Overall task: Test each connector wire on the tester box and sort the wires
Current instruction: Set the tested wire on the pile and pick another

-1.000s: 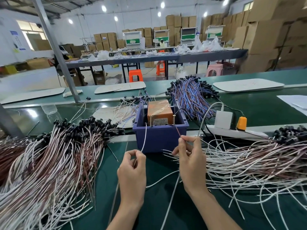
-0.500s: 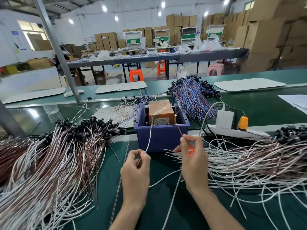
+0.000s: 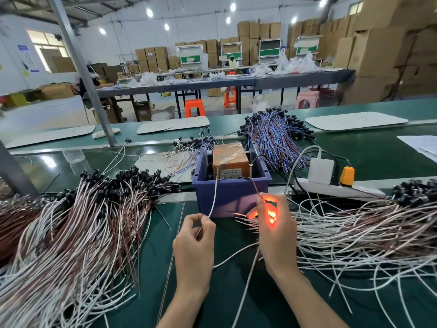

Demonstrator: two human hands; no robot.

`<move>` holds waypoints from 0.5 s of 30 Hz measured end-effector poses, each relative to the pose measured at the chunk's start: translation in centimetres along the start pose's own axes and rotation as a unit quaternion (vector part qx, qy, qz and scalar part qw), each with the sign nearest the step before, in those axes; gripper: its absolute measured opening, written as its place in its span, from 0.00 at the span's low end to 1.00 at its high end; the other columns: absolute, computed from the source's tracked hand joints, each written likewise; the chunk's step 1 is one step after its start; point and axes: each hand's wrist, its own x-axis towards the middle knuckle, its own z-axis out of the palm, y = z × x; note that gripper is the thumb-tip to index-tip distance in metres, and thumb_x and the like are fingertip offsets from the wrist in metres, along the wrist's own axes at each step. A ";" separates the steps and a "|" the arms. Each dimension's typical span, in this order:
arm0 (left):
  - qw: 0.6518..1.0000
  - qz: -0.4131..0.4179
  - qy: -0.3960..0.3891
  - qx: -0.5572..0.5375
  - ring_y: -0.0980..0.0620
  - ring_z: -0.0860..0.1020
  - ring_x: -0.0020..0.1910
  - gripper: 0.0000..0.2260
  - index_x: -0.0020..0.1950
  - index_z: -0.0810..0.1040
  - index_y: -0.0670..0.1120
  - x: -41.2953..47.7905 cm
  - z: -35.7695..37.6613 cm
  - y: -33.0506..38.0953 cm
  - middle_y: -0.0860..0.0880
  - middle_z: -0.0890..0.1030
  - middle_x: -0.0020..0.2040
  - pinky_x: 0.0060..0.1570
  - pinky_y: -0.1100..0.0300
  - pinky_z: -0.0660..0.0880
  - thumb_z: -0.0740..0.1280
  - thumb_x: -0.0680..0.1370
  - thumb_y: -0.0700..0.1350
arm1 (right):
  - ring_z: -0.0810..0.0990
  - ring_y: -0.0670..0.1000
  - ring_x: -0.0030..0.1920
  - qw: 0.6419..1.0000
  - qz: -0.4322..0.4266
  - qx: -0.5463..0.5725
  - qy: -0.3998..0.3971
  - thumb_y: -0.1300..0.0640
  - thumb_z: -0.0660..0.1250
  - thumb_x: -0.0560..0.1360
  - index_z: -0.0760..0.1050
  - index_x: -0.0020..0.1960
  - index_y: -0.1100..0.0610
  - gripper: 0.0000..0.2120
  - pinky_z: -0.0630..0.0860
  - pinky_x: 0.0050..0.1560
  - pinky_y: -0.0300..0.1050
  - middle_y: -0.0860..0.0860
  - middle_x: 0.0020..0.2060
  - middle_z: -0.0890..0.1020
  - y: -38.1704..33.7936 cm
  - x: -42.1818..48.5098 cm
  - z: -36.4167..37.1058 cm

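Glossy green belt (image 3: 378,159) catches the ceiling lights beyond a matt green mat (image 3: 227,299). A smooth blue plastic bin (image 3: 230,197) holds the tester box (image 3: 236,165), wrapped in shiny clear tape (image 3: 233,151) and fronted by threaded brass-coloured screws (image 3: 216,172). White wire (image 3: 214,197) and brown wire (image 3: 255,185): smooth plastic sheathing. Power strip (image 3: 340,189): glossy white plastic. Far cartons (image 3: 378,48): matt cardboard.

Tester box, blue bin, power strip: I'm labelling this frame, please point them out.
tester box (image 3: 230,153), head view, taped orange top.
blue bin (image 3: 230,200), head view, bare front wall.
power strip (image 3: 365,192), head view, white body.
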 end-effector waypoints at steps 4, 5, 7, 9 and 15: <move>1.000 -0.005 -0.003 0.004 0.56 0.61 0.25 0.06 0.42 0.75 0.56 0.0 0.0 -0.1 0.54 0.68 0.25 0.24 0.62 0.61 0.65 0.79 0.50 | 0.79 0.32 0.45 1.000 0.005 0.001 -0.006 0.38 0.58 0.79 0.71 0.52 0.44 0.11 0.71 0.42 0.24 0.25 0.46 0.78 -0.1 -0.1 -0.1; 1.000 -0.007 -0.003 0.003 0.56 0.61 0.25 0.06 0.42 0.75 0.57 0.1 0.0 -0.1 0.55 0.68 0.26 0.24 0.62 0.61 0.65 0.79 0.50 | 0.80 0.33 0.45 1.000 0.008 0.000 -0.004 0.38 0.57 0.79 0.71 0.52 0.44 0.12 0.71 0.41 0.25 0.26 0.46 0.79 -0.1 -0.1 -0.1; 1.000 -0.014 0.000 -0.005 0.57 0.62 0.24 0.07 0.42 0.75 0.56 0.0 0.1 0.0 0.56 0.69 0.25 0.24 0.64 0.62 0.65 0.80 0.49 | 0.81 0.38 0.41 1.000 0.014 0.008 -0.003 0.39 0.57 0.80 0.71 0.52 0.45 0.10 0.72 0.39 0.28 0.30 0.43 0.81 -0.1 -0.1 -0.1; 1.000 -0.016 0.021 -0.006 0.59 0.66 0.24 0.08 0.42 0.75 0.55 0.0 0.1 0.2 0.58 0.72 0.27 0.26 0.67 0.64 0.64 0.81 0.48 | 0.81 0.43 0.36 0.999 0.022 0.034 -0.009 0.43 0.58 0.82 0.71 0.53 0.43 0.06 0.74 0.36 0.35 0.38 0.40 0.84 -0.1 -0.2 -0.2; 0.963 0.171 0.105 0.180 0.58 0.63 0.70 0.16 0.69 0.69 0.47 -0.5 -0.1 0.8 0.46 0.66 0.68 0.70 0.56 0.61 0.62 0.81 0.45 | 0.71 0.42 0.28 0.995 0.054 0.079 0.022 0.38 0.56 0.82 0.77 0.52 0.43 0.14 0.67 0.32 0.33 0.40 0.35 0.79 -1.1 -0.7 -1.4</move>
